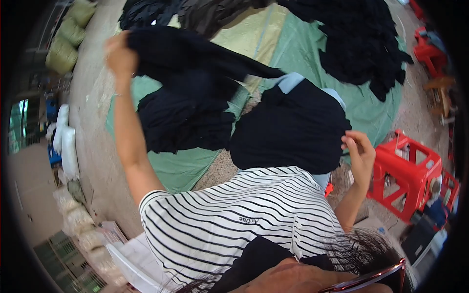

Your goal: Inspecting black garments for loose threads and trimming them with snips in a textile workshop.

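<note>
My left hand (pixel 121 56) is raised at the far left, closed on the end of a dark cloth piece (pixel 190 56). That piece stretches from the hand to the right, its far tip blurred near a light blue patch. On my lap lies a stack of dark cloth (pixel 293 127), with light blue fabric showing at its edges. At the stack's right edge is my right hand (pixel 360 154), its fingers loosely bent and apart, with nothing visible in them. Below the stretched piece, a dark cloth pile (pixel 185 122) rests on the ground sheet.
A green sheet (pixel 303 46) covers the floor ahead, with a large dark cloth heap (pixel 361 44) on it. Red plastic stools (pixel 408 173) stand at my right. Yellowish sacks (pixel 63 49) and white rolls (pixel 68 151) line the left. A white chair (pixel 141 259) is behind me.
</note>
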{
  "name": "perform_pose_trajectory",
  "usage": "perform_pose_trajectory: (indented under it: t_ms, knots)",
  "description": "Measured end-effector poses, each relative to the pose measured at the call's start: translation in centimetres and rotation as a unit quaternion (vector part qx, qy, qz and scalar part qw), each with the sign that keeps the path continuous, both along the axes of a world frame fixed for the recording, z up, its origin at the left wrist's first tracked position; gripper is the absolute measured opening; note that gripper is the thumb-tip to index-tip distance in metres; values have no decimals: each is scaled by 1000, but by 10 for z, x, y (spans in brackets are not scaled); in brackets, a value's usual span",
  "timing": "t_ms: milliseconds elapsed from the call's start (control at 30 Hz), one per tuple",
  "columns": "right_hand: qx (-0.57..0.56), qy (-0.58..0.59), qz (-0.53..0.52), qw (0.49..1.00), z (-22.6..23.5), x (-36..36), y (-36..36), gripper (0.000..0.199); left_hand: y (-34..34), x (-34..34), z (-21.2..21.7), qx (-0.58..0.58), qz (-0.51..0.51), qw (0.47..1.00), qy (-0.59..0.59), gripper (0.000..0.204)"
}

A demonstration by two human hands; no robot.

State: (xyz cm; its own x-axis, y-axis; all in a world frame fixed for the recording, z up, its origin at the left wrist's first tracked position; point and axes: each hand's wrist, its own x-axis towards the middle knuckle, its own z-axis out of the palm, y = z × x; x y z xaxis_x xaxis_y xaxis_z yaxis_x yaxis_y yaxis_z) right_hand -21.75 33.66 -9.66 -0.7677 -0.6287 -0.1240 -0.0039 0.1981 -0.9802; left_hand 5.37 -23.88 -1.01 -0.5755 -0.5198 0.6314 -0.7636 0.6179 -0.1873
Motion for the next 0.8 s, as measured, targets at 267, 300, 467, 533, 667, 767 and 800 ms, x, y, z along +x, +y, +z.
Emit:
perform_pose_trajectory:
  t_ms: [267,300,467,533,667,767,800]
  knots:
    - [216,252,-52,942,-64,-6,14,31,2,-39,-42,63,-242,964,92,55]
    - [294,249,-11,923,-69,-6,22,45,34,-55,-69,255,-222,939,61,45]
    - [425,195,-28,883,-107,-9,49,69,279,-120,-133,563,-343,752,-19,17]
    - [471,150,-42,868,-149,-23,67,66,333,-131,-159,484,-480,731,33,18]
    - [226,-2,-186,956,-220,-45,89,58,376,-157,-155,409,-488,771,24,44]
    - [191,18,-114,975,-224,-47,71,54,367,-163,-156,404,-415,814,-34,54]
    - [187,19,-117,975,-223,-54,72,54,361,-162,-161,404,-419,813,-34,54]
